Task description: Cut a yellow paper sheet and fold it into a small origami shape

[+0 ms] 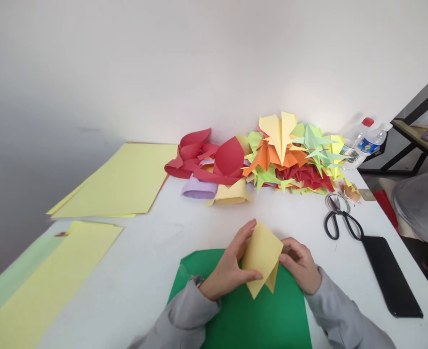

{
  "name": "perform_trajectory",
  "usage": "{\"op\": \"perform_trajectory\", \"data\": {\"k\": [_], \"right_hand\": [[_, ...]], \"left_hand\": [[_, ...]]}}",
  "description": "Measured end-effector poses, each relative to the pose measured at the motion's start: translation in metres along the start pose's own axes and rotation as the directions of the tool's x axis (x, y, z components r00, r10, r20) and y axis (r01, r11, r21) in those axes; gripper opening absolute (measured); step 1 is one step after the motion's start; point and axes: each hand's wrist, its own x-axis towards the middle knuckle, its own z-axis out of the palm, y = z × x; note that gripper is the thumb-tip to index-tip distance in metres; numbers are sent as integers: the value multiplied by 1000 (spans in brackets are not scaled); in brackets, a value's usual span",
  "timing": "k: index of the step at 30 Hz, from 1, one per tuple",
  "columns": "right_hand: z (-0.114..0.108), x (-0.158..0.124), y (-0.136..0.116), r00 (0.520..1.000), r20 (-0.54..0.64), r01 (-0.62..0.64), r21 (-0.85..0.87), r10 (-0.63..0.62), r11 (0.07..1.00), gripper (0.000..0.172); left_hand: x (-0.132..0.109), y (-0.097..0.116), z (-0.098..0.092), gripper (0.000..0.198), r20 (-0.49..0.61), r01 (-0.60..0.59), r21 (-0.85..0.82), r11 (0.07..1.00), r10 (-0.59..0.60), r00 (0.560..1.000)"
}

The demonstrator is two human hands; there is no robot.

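A folded piece of yellow paper (263, 252) is held up between both hands, its lower flaps hanging apart in points. My left hand (232, 261) grips its left side, thumb across the front and fingers behind. With thumb and fingers pinched together, my right hand (301, 264) holds the paper's right corner. Beneath the hands lies a green sheet (257, 320) on the white table (145, 271).
Yellow sheets (119, 179) and paper strips (54, 271) lie at left. Red curled paper pieces (229, 157) and a pile of folded paper shapes (290, 155) stand by the wall. Scissors (339, 213), a black cleaver-shaped object (391, 276) and plastic bottles (368, 143) are at right.
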Motion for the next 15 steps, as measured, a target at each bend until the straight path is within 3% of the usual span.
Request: {"op": "perform_trajectory", "data": {"k": [3, 8, 11, 15], "right_hand": [[5, 1, 3, 998, 54, 16, 46, -18, 999, 49], [11, 1, 10, 998, 68, 10, 91, -16, 996, 66], [12, 1, 13, 998, 58, 14, 95, -19, 995, 68], [10, 2, 10, 1000, 14, 11, 105, -13, 994, 61]], "left_hand": [[-2, 6, 2, 114, 138, 66, -155, 986, -44, 989], [-9, 7, 3, 125, 221, 42, -75, 996, -25, 975], [-11, 7, 2, 113, 235, 31, -45, 998, -20, 972], [-8, 9, -1, 87, 196, 22, -164, 986, 10, 981]]}}
